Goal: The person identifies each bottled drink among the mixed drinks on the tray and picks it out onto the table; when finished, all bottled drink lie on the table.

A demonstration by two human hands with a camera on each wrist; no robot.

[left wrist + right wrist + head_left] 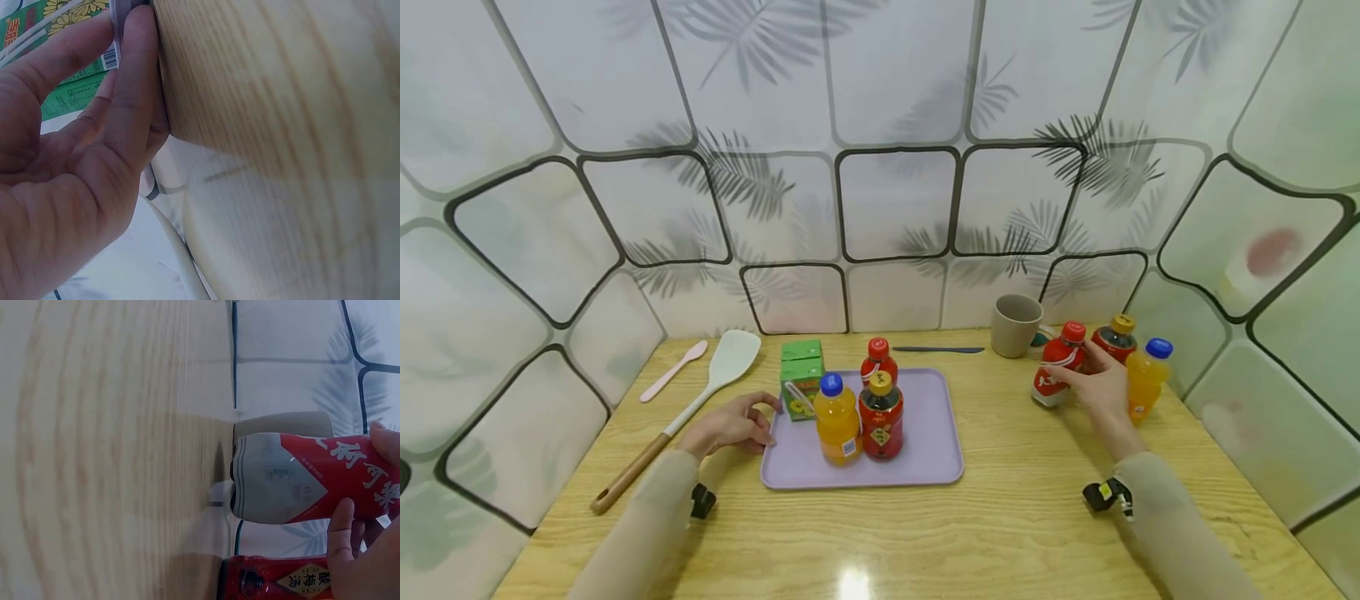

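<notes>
My right hand (1099, 392) grips a red bottle with a red cap (1060, 363), fingers and thumb round its upper part; in the right wrist view the bottle (294, 478) leans slightly near the table surface. My left hand (730, 427) pinches the left rim of the lilac tray (925, 467); the left wrist view shows the fingers (134, 81) at that rim. At the tray's left stand green cartons (802, 375). On it are an orange juice bottle (837, 421), a dark bottle with a yellow cap (882, 421) and a red-capped bottle (877, 363).
Beside my right hand stand another dark bottle (1116, 337) and an orange juice bottle (1146, 379). A grey mug (1015, 327) and a dark knife (938, 349) lie along the back. At the left are a white spatula (730, 362) and a pink spoon (674, 371).
</notes>
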